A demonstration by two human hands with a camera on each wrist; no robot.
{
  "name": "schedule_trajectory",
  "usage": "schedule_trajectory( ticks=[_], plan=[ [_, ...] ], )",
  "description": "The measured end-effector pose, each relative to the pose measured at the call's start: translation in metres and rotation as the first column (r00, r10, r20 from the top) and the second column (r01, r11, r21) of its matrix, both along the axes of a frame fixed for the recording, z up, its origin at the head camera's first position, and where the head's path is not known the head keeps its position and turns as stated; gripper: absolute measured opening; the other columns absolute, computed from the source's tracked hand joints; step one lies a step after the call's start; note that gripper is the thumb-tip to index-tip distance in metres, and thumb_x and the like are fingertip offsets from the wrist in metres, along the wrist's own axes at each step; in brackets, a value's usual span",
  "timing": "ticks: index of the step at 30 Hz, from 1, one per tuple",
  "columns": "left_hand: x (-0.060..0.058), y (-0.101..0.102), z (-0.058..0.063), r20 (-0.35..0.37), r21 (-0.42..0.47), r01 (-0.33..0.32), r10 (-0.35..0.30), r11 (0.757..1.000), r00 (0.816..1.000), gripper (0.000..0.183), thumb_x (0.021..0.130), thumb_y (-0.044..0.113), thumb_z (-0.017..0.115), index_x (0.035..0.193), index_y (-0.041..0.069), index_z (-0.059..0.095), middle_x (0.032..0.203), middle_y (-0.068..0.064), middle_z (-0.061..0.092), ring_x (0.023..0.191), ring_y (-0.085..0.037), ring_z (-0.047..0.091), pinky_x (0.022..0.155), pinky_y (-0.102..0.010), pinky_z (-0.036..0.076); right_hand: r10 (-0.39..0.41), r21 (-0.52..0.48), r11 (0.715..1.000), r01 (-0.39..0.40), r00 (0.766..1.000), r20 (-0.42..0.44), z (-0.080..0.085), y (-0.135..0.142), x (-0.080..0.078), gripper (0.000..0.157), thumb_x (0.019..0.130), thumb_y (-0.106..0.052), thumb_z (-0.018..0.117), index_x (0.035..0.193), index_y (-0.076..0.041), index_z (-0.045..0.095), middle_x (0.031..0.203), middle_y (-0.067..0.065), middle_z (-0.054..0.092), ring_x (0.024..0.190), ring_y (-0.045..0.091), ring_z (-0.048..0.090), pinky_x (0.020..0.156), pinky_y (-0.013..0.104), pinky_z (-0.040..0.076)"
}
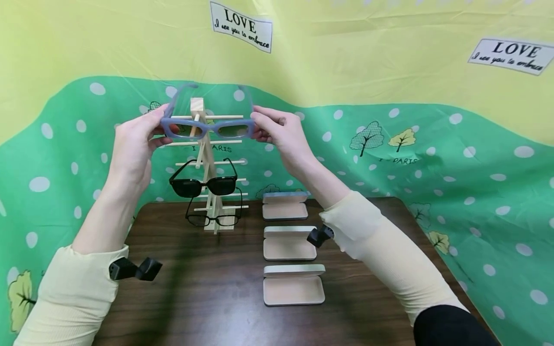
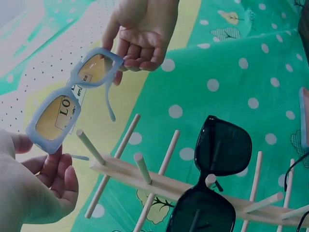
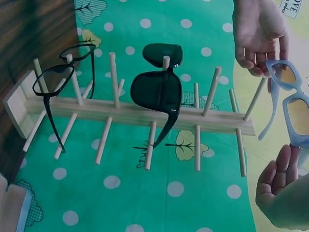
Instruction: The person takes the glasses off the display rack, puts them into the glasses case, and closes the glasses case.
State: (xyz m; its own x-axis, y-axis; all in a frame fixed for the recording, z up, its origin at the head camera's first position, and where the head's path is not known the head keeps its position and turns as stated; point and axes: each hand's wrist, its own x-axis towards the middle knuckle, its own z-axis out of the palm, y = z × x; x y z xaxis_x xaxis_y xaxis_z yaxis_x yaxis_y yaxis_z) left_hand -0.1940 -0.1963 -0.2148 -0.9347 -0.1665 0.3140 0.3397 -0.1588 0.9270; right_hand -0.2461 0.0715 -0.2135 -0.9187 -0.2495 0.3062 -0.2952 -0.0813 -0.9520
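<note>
Both hands hold light blue-framed sunglasses (image 1: 210, 128) with amber lenses, raised at the top of a wooden display rack (image 1: 197, 105). My left hand (image 1: 134, 144) pinches the left end of the frame, and my right hand (image 1: 283, 137) pinches the right end. The temples are unfolded and point away toward the backdrop. In the left wrist view, the sunglasses (image 2: 72, 93) appear apart from the rack's upper pegs (image 2: 91, 146). Lower on the rack hang black sunglasses (image 1: 188, 188) with dark lenses. Beneath them are thin black-framed glasses (image 1: 207, 221) with clear lenses.
Three glasses cases stand with lids up in a column right of the rack: far (image 1: 284, 211), middle (image 1: 290, 250) and near (image 1: 293, 292). The brown table (image 1: 207, 298) carries them and the rack. A green and yellow patterned cloth (image 1: 329, 158) hangs behind and beside it.
</note>
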Motion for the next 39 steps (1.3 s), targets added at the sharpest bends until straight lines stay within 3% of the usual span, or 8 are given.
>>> schedule_trajectory(
  ticks=[4, 8, 13, 22, 30, 33, 36, 39],
  plan=[
    [0.001, 0.003, 0.000, -0.004, -0.002, 0.013, -0.013, 1.000, 1.000, 0.022, 0.100, 0.026, 0.067, 0.105, 0.009, 0.081, 0.108, 0.001, 0.076, 0.093, -0.014, 0.063, 0.078, -0.019, 0.055, 0.005, -0.016, 1.000, -0.005, 1.000, 0.003, 0.000, 0.007, 0.002, 0.036, 0.101, -0.017, 0.064, 0.133, -0.001, 0.068, 0.077, -0.003, 0.072, 0.076, 0.014, 0.066, 0.082, 0.026, 0.058],
    [0.003, 0.006, 0.001, -0.003, 0.002, 0.026, -0.026, 1.000, 1.000, 0.020, 0.098, 0.024, 0.071, 0.103, 0.008, 0.081, 0.115, 0.001, 0.075, 0.099, -0.014, 0.064, 0.079, -0.019, 0.055, 0.008, -0.020, 1.000, -0.008, 1.000, 0.010, 0.000, 0.013, 0.003, 0.033, 0.100, -0.017, 0.066, 0.126, 0.001, 0.071, 0.076, -0.002, 0.072, 0.075, 0.015, 0.065, 0.081, 0.027, 0.058],
    [0.005, 0.012, 0.002, 0.009, -0.016, 0.049, -0.049, 0.999, 0.999, 0.019, 0.096, 0.024, 0.074, 0.104, 0.009, 0.082, 0.109, 0.003, 0.077, 0.106, -0.014, 0.062, 0.079, -0.018, 0.055, 0.015, -0.032, 0.999, -0.013, 0.998, 0.057, -0.001, 0.024, 0.005, 0.032, 0.098, -0.017, 0.068, 0.124, 0.003, 0.071, 0.078, -0.001, 0.073, 0.075, 0.015, 0.065, 0.084, 0.027, 0.059],
    [0.009, 0.024, 0.005, 0.025, -0.084, 0.062, -0.061, 0.995, 0.998, 0.024, 0.092, 0.025, 0.079, 0.109, 0.008, 0.081, 0.095, 0.003, 0.076, 0.102, -0.014, 0.055, 0.071, -0.018, 0.053, 0.041, -0.041, 0.999, -0.035, 0.990, 0.134, -0.005, 0.046, 0.008, 0.032, 0.099, -0.018, 0.068, 0.122, 0.004, 0.070, 0.084, 0.001, 0.074, 0.077, 0.014, 0.066, 0.087, 0.027, 0.058],
    [0.021, 0.040, 0.010, 0.002, -0.145, 0.039, -0.039, 0.989, 0.999, 0.039, 0.093, 0.024, 0.078, 0.125, 0.002, 0.073, 0.101, 0.004, 0.074, 0.101, -0.013, 0.056, 0.068, -0.016, 0.052, 0.051, -0.071, 0.997, -0.040, 0.985, 0.162, -0.003, 0.060, 0.015, 0.013, 0.100, -0.015, 0.066, 0.103, -0.010, 0.077, 0.090, 0.000, 0.074, 0.078, 0.015, 0.066, 0.087, 0.027, 0.058],
    [0.023, 0.046, 0.007, 0.006, -0.153, 0.065, -0.064, 0.986, 0.998, 0.039, 0.093, 0.024, 0.077, 0.126, 0.002, 0.073, 0.104, 0.005, 0.074, 0.092, -0.010, 0.061, 0.069, -0.016, 0.053, 0.055, -0.092, 0.995, -0.038, 0.981, 0.186, -0.004, 0.068, 0.018, 0.013, 0.100, -0.014, 0.065, 0.099, -0.012, 0.078, 0.090, 0.000, 0.075, 0.078, 0.015, 0.066, 0.087, 0.028, 0.057],
    [0.023, 0.053, 0.002, 0.040, -0.176, 0.099, -0.093, 0.979, 0.995, 0.040, 0.093, 0.026, 0.078, 0.125, 0.002, 0.073, 0.095, 0.006, 0.078, 0.084, -0.009, 0.064, 0.071, -0.018, 0.053, 0.049, -0.083, 0.996, -0.032, 0.975, 0.216, -0.008, 0.077, 0.019, 0.013, 0.100, -0.015, 0.065, 0.098, -0.012, 0.077, 0.090, 0.000, 0.074, 0.079, 0.015, 0.065, 0.087, 0.027, 0.057],
    [0.022, 0.059, -0.004, 0.073, -0.240, 0.117, -0.103, 0.964, 0.992, 0.041, 0.094, 0.031, 0.077, 0.124, 0.004, 0.073, 0.089, 0.010, 0.078, 0.087, -0.009, 0.066, 0.074, -0.019, 0.052, 0.044, -0.058, 0.998, -0.030, 0.969, 0.245, -0.013, 0.087, 0.020, 0.014, 0.101, -0.016, 0.064, 0.098, -0.012, 0.077, 0.092, 0.000, 0.073, 0.081, 0.015, 0.063, 0.089, 0.028, 0.057]
  ],
)
